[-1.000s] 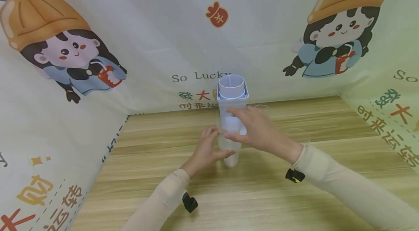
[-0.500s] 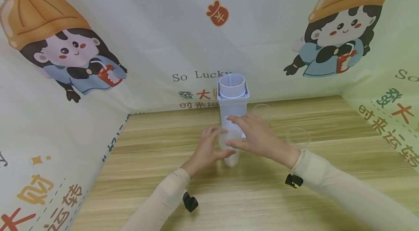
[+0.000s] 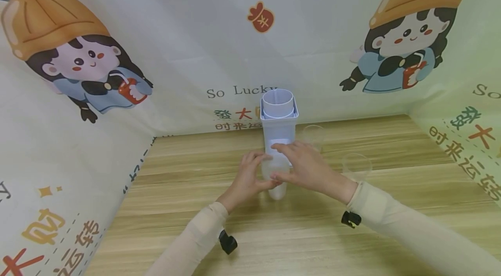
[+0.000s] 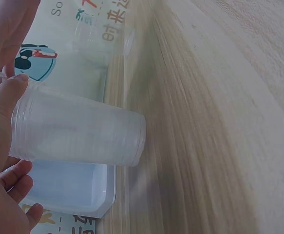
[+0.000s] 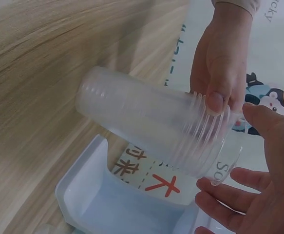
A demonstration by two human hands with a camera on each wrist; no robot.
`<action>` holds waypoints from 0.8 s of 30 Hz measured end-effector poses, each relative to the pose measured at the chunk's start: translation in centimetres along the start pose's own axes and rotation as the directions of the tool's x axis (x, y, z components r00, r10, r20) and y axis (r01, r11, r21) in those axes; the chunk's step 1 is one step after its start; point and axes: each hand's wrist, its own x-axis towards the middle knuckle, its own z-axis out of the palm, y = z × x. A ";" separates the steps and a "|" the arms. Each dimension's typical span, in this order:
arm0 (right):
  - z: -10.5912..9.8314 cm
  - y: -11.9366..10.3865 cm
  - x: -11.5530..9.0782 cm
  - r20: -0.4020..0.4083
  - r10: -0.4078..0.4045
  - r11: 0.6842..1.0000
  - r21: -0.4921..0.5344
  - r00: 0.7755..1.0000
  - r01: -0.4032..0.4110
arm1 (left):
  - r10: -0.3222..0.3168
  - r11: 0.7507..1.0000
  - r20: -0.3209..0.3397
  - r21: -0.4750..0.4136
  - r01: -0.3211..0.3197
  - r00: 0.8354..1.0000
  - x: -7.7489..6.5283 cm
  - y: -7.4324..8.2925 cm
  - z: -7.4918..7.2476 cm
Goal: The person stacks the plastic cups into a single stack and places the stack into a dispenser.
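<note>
A stack of nested clear plastic cups (image 5: 137, 126) stands upright on the wooden table, several rims showing close together near its top. My left hand (image 3: 248, 176) grips the stack around these rims, thumb on the near side. The uppermost plastic cup (image 5: 232, 153) sits inside the stack with its rim standing above the others. My right hand (image 3: 309, 167) holds that cup by the rim, thumb on one side and fingers on the other. Directly behind the stack is a pale blue-white square cup dispenser (image 3: 278, 126) with a round tube inside its top.
Two more clear cups, a farther cup (image 3: 314, 136) and a nearer cup (image 3: 357, 165), stand on the table (image 3: 305, 241) to the right of the dispenser. A printed cloth (image 3: 188, 41) forms walls at the back and both sides.
My right hand has moved down slightly, and the cup in it sits lower in the stack. My left hand stays at the stack's rims.
</note>
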 end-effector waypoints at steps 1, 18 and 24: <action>0.0 0.0 0.0 0.002 0.001 1.000 0.002 1.000 -0.001 | -0.002 1.000 0.001 -0.002 0.002 1.000 0.0 0.0 0.0; 0.7 0.1 -0.3 0.017 0.023 1.000 0.001 1.000 -0.023 | -0.024 1.000 0.018 -0.019 0.024 1.000 -0.1 0.0 -0.1; 0.7 0.3 -0.3 0.020 0.029 0.999 0.016 0.999 -0.029 | -0.021 1.000 0.016 -0.016 0.021 1.000 -0.1 0.0 -0.1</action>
